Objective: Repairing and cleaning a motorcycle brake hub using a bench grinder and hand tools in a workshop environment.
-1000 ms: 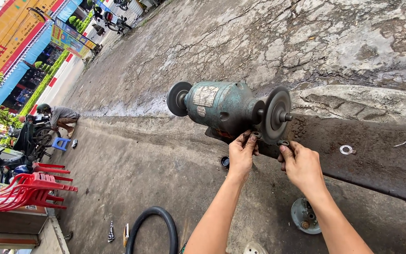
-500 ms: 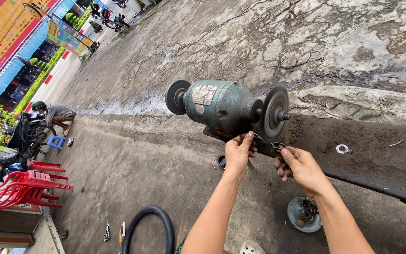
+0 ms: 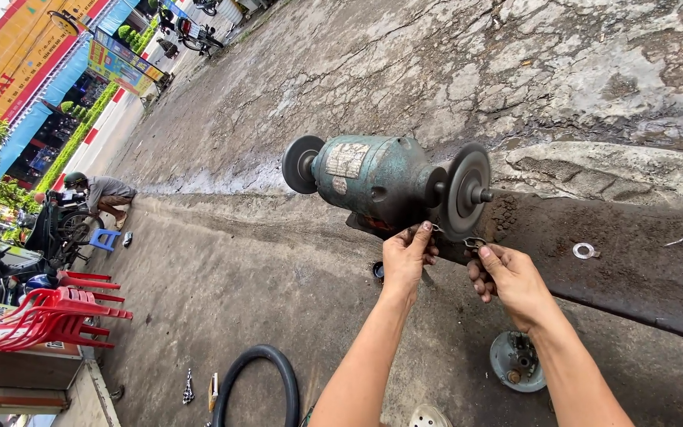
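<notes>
Grinding step at frame center: left hand [image 3: 406, 257] and right hand [image 3: 507, 277] pinch a small metal piece [image 3: 474, 243] against bench grinder [image 3: 389, 186] wheel [image 3: 468, 192]; next needs steady pressure.

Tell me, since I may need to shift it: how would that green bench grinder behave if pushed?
The bench grinder is probably heavy for its size, given its cast metal body. It would likely slide, not roll, since its base sits flat on the dark slab.

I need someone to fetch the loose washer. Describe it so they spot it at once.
Find the green bench grinder on the dark plank. Right of its wheel and the right hand lies the washer, a small pale metal ring, alone and flat on the plank.
</notes>
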